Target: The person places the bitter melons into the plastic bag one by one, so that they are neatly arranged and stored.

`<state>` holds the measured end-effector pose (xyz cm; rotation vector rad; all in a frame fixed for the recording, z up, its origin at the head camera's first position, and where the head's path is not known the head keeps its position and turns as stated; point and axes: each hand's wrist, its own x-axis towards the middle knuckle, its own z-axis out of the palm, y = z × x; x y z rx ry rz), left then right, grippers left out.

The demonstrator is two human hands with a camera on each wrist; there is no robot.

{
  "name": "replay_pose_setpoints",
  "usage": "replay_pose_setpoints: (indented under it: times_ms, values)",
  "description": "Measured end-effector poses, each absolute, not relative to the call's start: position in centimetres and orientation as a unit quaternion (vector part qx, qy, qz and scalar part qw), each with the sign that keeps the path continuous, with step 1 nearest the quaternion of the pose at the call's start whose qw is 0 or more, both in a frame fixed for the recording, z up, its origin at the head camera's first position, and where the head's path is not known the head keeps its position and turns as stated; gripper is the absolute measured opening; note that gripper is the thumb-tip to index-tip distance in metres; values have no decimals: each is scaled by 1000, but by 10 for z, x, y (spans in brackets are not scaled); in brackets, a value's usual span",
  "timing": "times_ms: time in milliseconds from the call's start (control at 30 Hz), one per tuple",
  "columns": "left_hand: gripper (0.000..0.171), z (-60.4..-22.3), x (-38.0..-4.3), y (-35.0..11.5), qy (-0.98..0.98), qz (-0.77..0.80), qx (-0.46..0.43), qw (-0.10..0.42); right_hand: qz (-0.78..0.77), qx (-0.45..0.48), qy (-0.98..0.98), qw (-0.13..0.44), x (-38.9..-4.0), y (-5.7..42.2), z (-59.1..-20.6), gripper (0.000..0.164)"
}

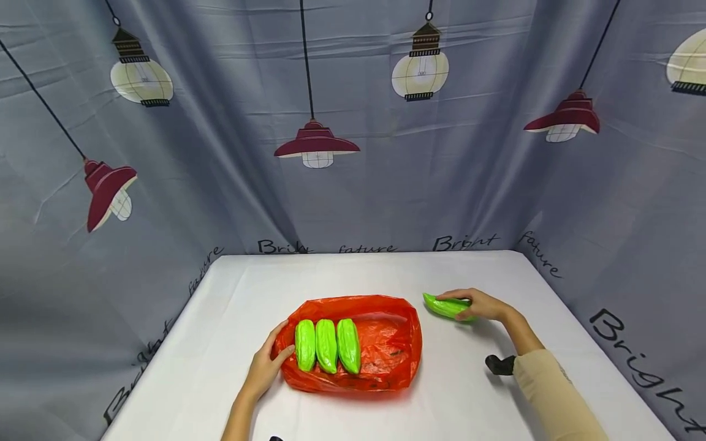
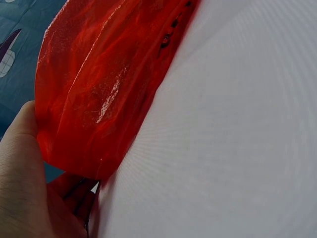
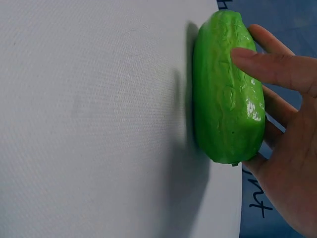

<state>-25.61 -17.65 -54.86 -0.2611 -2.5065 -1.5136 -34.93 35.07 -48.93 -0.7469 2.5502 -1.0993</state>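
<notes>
An opened red plastic bag [image 1: 391,349] lies on the white table, its mouth facing up. Three bright green bitter melons [image 1: 326,346] lie side by side in its left half. My left hand [image 1: 266,365] holds the bag's left edge; in the left wrist view the thumb is on one side of the red plastic [image 2: 94,84] and the other fingers are partly behind it. To the right of the bag, my right hand [image 1: 481,304] grips another bitter melon [image 1: 444,305]. The right wrist view has the thumb across this glossy, ridged melon [image 3: 228,94], with fingers behind it.
The white table [image 1: 353,272] is bordered by a grey-blue curtain [image 1: 364,202] printed with lamps and lettering. A black object [image 1: 499,365] sticks out beside the right forearm, near the beige sleeve [image 1: 557,398].
</notes>
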Motion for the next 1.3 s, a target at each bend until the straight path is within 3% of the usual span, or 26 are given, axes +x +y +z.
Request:
replay_pose_setpoints:
  times_ms: [367, 667, 1067, 1300]
  values:
    - [54, -526, -242, -168, -844, -520, -88, 101, -380, -246, 882, 130, -346, 352, -495, 59]
    - [55, -549, -253, -179, -839, -529, -83, 98, -395, -244, 876, 134, -340, 351, -494, 58]
    - [53, -513, -236, -162, -836, -531, -86, 107, -413, -245, 873, 85, -332, 355, -490, 61]
    - [54, -511, -235, -166, -839, -529, -83, 101, -431, -252, 863, 69, -331, 349, -488, 59]
